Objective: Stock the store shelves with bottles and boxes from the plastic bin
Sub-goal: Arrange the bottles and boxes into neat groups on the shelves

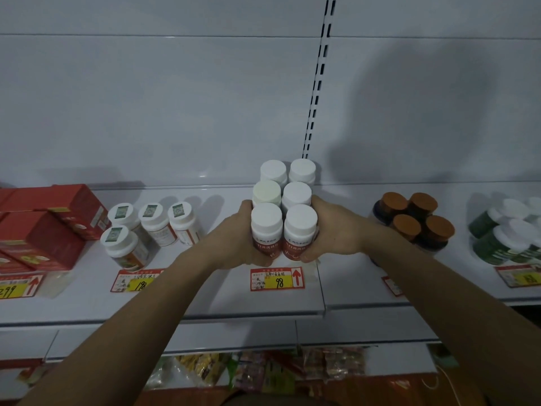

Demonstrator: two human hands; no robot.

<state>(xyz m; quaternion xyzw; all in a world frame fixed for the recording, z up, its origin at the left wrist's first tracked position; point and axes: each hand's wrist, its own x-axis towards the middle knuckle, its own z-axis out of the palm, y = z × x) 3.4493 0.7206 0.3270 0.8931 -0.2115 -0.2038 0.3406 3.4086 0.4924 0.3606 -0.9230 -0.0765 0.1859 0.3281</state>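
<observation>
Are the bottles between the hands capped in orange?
No, the bottles between the left hand and right hand have white caps.

We are in a shop: a white retail shelf (pixel 205 300) carries grouped bottles, with red-and-yellow price tags (pixel 276 278) along its edge, and packaged goods (pixel 263 367) at six o'clock.

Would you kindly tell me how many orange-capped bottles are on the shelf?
4, clustered right of the right hand: back-left, back-right, front-left, front-right. None appear hidden.

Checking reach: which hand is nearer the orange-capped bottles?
Right. The right hand grips the white-capped bottles just left of the orange-capped bottles; the left hand is beyond them.
</observation>
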